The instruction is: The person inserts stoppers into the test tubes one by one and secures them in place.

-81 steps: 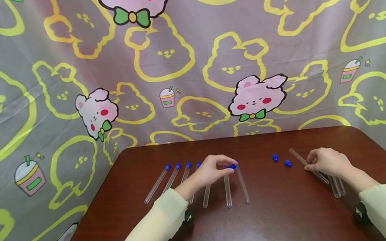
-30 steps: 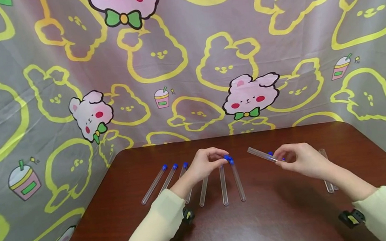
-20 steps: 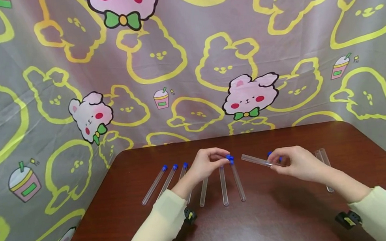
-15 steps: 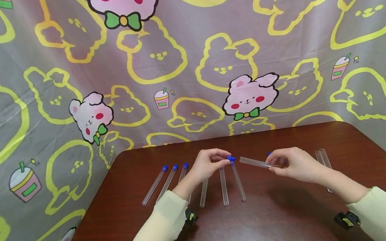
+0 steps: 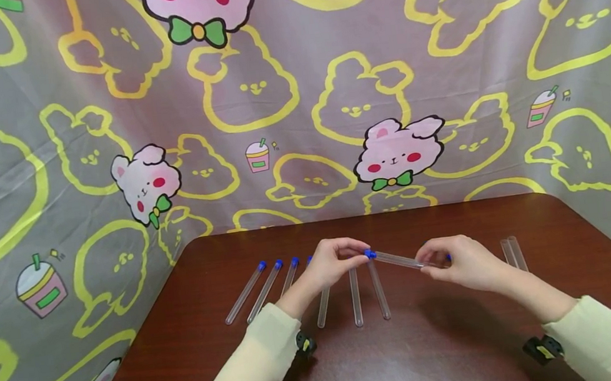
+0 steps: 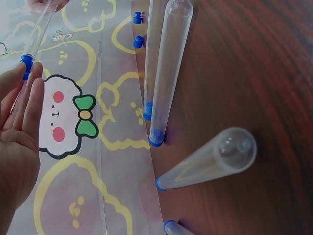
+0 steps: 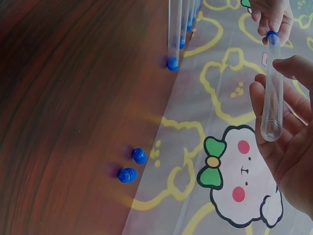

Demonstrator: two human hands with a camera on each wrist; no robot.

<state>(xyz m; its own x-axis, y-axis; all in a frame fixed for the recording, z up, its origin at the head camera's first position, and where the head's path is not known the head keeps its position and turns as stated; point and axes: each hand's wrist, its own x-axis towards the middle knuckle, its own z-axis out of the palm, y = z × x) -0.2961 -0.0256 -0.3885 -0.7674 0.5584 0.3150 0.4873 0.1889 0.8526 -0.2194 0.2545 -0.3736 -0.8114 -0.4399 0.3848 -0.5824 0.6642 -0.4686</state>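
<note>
My left hand [image 5: 332,263] pinches a blue cap [image 5: 370,253] between thumb and fingertips. From the other side, my right hand [image 5: 460,261] holds a clear test tube [image 5: 398,260] near its rounded end. The tube's mouth meets the cap in mid-air; in the right wrist view the cap [image 7: 272,34] sits at the tube's [image 7: 273,93] far end. How deep it is seated, I cannot tell. Under and beside the left hand lie several capped test tubes [image 5: 356,298], blue ends away from me, partly hidden by the hand and forearm.
Two loose blue caps [image 7: 128,175] lie on the brown table [image 5: 415,354]; in the head view my right hand mostly hides them. Uncapped tubes [image 5: 513,253] lie at the right, partly behind the right forearm. A patterned cloth [image 5: 302,109] hangs behind the table.
My right hand has picked a tube from the right-hand group and carried it left. Its mouth has closed the gap to the cap in the left hand, which has stayed nearly in place.
</note>
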